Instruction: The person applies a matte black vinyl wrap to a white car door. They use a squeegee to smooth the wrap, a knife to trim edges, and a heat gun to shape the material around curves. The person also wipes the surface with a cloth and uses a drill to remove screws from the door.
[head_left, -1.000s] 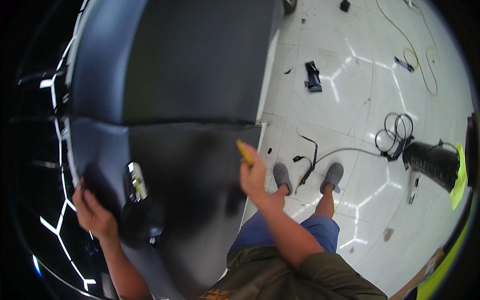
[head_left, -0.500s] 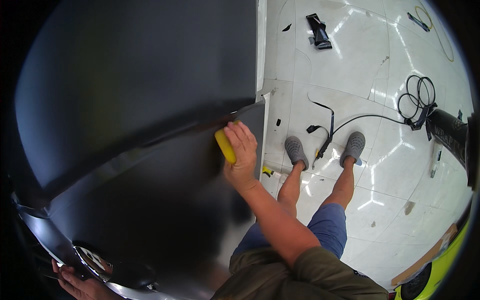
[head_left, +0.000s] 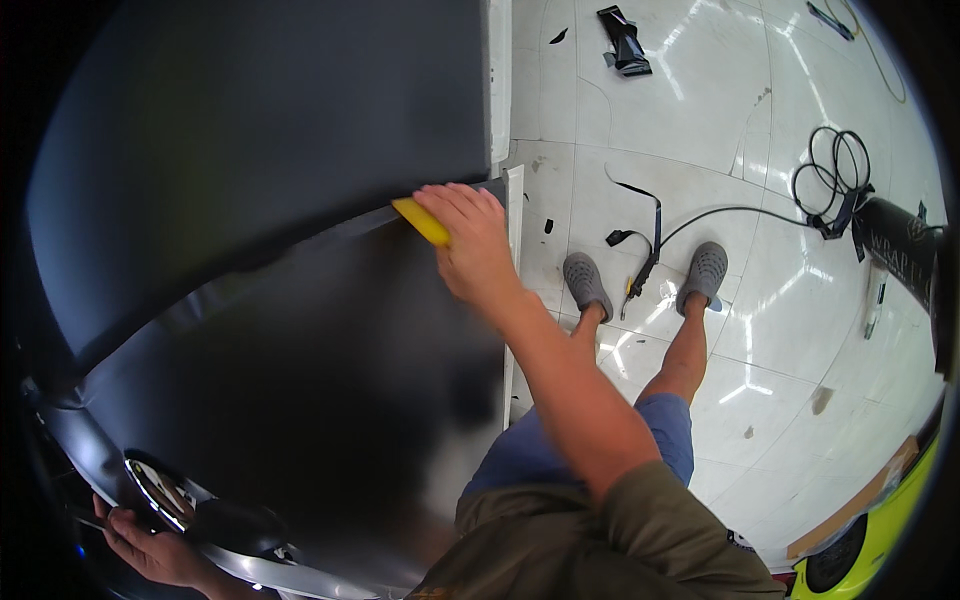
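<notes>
My right hand is closed round a yellow squeegee. Its edge meets the dark panel seam, close to the panel's right end. Glossy black-grey film or paint covers the nearer car panel; beyond the seam lies another dark panel. At the lower left, my left hand has its fingers bent by the car's curved silver edge, next to a chrome-rimmed door handle. Shadow hides what those fingers grip.
On the tiled floor lie a black strap-like piece, a coiled black cable and black scraps. A dark cylinder stands at the right. A yellow-green car part is at the lower right.
My right hand with the squeegee has moved up and left onto the seam, and the squeegee has tilted. The view has shifted slightly; my left hand stays near the handle.
</notes>
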